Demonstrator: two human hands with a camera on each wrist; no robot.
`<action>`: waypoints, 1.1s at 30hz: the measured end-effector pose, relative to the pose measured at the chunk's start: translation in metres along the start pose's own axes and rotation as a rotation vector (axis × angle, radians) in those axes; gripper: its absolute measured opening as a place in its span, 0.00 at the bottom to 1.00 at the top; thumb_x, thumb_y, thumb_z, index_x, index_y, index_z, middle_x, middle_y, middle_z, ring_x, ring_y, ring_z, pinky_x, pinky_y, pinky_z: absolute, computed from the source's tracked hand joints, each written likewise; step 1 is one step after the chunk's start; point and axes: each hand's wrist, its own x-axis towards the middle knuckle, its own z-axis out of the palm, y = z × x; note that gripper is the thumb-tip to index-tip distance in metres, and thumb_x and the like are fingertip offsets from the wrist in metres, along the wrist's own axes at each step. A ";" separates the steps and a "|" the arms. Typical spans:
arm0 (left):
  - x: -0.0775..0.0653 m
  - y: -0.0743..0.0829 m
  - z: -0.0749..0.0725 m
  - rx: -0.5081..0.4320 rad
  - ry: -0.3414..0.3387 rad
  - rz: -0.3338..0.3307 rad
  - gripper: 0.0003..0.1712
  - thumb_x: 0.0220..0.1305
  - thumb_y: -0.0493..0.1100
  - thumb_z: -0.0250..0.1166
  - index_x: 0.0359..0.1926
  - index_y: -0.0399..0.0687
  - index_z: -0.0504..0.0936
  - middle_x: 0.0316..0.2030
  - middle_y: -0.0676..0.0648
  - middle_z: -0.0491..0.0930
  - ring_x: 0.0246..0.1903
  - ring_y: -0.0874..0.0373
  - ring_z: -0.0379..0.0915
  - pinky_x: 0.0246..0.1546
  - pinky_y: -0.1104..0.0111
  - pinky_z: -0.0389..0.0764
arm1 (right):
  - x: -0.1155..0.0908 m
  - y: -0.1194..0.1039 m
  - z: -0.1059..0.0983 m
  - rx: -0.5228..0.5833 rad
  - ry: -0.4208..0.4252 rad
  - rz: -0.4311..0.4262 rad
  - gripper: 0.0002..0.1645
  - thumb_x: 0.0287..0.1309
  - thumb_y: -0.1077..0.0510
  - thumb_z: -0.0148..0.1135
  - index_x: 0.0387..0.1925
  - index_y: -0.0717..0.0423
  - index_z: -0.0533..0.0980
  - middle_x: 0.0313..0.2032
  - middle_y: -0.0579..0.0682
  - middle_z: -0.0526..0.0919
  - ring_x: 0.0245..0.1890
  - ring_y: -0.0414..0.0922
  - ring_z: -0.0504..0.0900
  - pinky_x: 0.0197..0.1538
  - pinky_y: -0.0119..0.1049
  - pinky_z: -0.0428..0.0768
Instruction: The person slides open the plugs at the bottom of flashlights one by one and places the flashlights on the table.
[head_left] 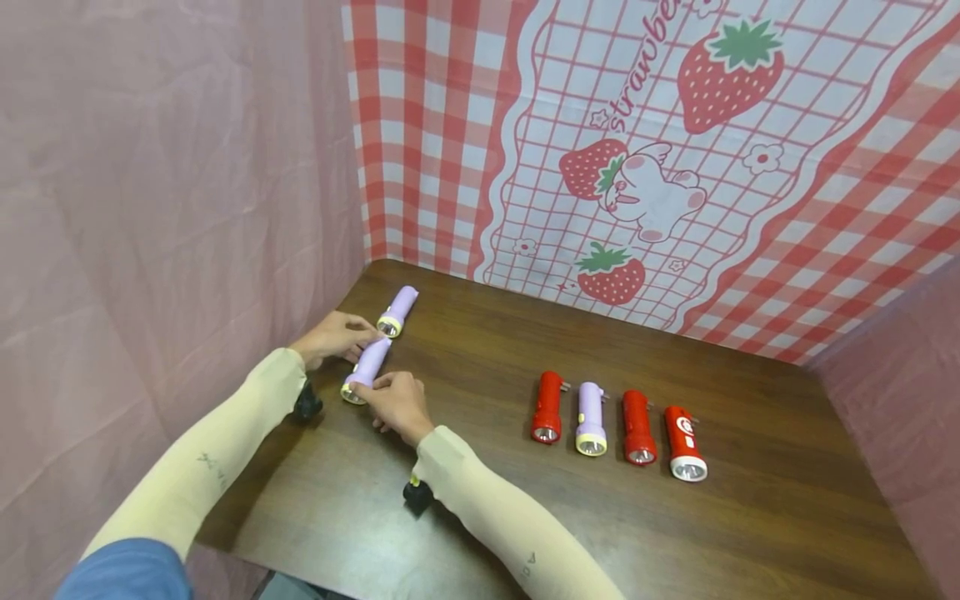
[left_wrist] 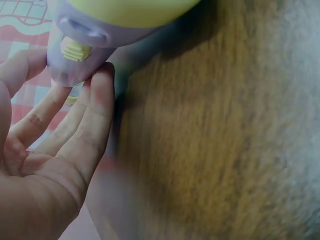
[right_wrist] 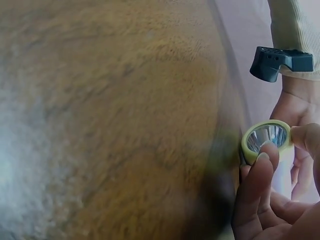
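Both hands are at a lilac flashlight (head_left: 369, 360) with a yellow rim, over the left part of the table. My left hand (head_left: 339, 337) pinches its tail end; in the left wrist view the thumb and fingertips (left_wrist: 102, 82) meet its body below the yellow switch (left_wrist: 76, 49). My right hand (head_left: 397, 404) grips the head end, and the right wrist view shows fingers at the yellow rim and reflector (right_wrist: 267, 136). Just beyond the left hand lies a second lilac flashlight (head_left: 399, 310), its lens facing the person.
To the right stand in a row a red flashlight (head_left: 548, 407), a lilac flashlight (head_left: 591, 417), another red flashlight (head_left: 638, 425) and a red one with a white rim (head_left: 686, 443). A pink curtain (head_left: 187, 167) borders the wooden table (head_left: 480, 350) at left; a strawberry-print cloth (head_left: 450, 150) hangs behind.
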 end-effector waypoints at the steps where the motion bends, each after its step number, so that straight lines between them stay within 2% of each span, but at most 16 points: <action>1: 0.000 0.000 0.001 -0.011 0.000 0.000 0.26 0.68 0.48 0.70 0.58 0.34 0.79 0.50 0.35 0.83 0.40 0.50 0.86 0.43 0.59 0.86 | 0.000 0.000 -0.001 0.003 -0.002 -0.001 0.22 0.54 0.41 0.78 0.33 0.55 0.87 0.12 0.48 0.81 0.07 0.41 0.76 0.13 0.37 0.78; 10: -0.002 0.002 0.007 -0.045 0.011 0.030 0.24 0.69 0.47 0.70 0.56 0.33 0.80 0.47 0.35 0.83 0.40 0.49 0.86 0.44 0.59 0.86 | -0.005 0.001 -0.009 0.042 -0.007 0.010 0.21 0.54 0.42 0.79 0.32 0.54 0.84 0.13 0.49 0.81 0.07 0.41 0.76 0.13 0.37 0.78; 16: -0.005 0.003 0.014 -0.081 0.008 0.058 0.25 0.68 0.48 0.71 0.55 0.32 0.79 0.44 0.36 0.84 0.38 0.50 0.86 0.43 0.59 0.87 | -0.010 0.003 -0.020 0.021 -0.008 -0.007 0.20 0.54 0.44 0.79 0.33 0.55 0.83 0.13 0.50 0.81 0.08 0.41 0.76 0.14 0.38 0.79; 22: -0.008 0.008 0.024 -0.136 0.024 0.100 0.23 0.68 0.46 0.71 0.52 0.30 0.78 0.37 0.39 0.86 0.34 0.51 0.86 0.40 0.59 0.87 | -0.017 0.003 -0.037 0.005 -0.037 -0.014 0.20 0.55 0.44 0.78 0.36 0.56 0.84 0.18 0.52 0.85 0.12 0.41 0.78 0.17 0.38 0.80; 28: -0.010 0.012 0.036 -0.140 0.006 0.131 0.21 0.68 0.46 0.71 0.51 0.32 0.79 0.39 0.40 0.85 0.35 0.52 0.84 0.39 0.60 0.87 | -0.026 0.004 -0.051 0.017 -0.071 0.003 0.19 0.55 0.45 0.79 0.35 0.56 0.83 0.22 0.57 0.87 0.13 0.41 0.78 0.17 0.35 0.79; 33: -0.014 0.017 0.047 -0.142 0.006 0.148 0.22 0.68 0.47 0.71 0.50 0.31 0.79 0.39 0.38 0.84 0.34 0.51 0.85 0.39 0.59 0.87 | -0.032 0.008 -0.061 -0.002 -0.077 0.002 0.20 0.54 0.45 0.79 0.36 0.56 0.84 0.25 0.54 0.88 0.13 0.41 0.79 0.17 0.34 0.78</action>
